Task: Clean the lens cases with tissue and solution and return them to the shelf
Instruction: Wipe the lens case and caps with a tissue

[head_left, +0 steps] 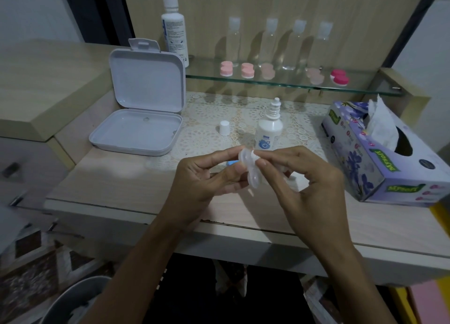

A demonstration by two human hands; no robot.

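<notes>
Holding item, head view: clear lens case [249, 169], pinched between left hand [207, 175] and right hand [302, 175] above the desk edge, likely for wiping; a tissue scrap seems pinched in the right fingers. Behind the hands: uncapped solution bottle [269, 128], its cap [224, 127]. Right of the hands: tissue box [379, 153]. Farther back: glass shelf [292, 83] awaiting cleaned cases.

Blue item [231, 163] mostly hidden behind left hand [204, 175], bin [73, 299] cut by bottom edge, bottle label [174, 36] too blurred to read

Dim indoor light, bottle shadows on back panel [255, 4], soft blur, wide-angle bending at edges
</notes>
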